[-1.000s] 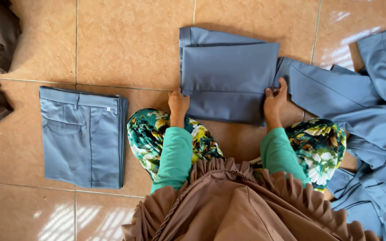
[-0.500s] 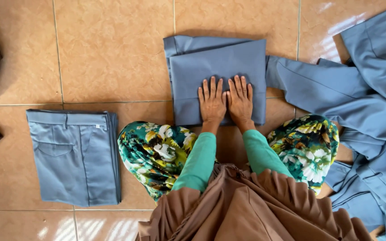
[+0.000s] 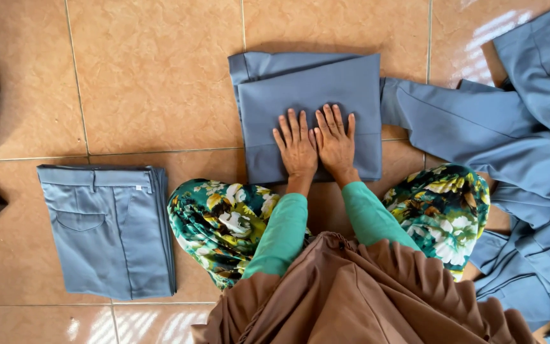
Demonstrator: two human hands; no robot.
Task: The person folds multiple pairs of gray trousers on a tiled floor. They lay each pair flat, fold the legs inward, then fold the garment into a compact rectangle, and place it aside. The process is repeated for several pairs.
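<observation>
**Both palms flat on the folded trousers**

We've got our left hand [image 3: 297,148] and right hand [image 3: 336,143] side by side, fingers spread, pressing on the folded blue-grey trousers [image 3: 310,89] on the tiled floor [image 3: 154,76]. Left of our hands lies a finished folded pair [image 3: 106,229] with a tiny white tag; loose blue-grey garments [image 3: 517,140] sit right. Hands have barely shifted since half a second ago.
</observation>
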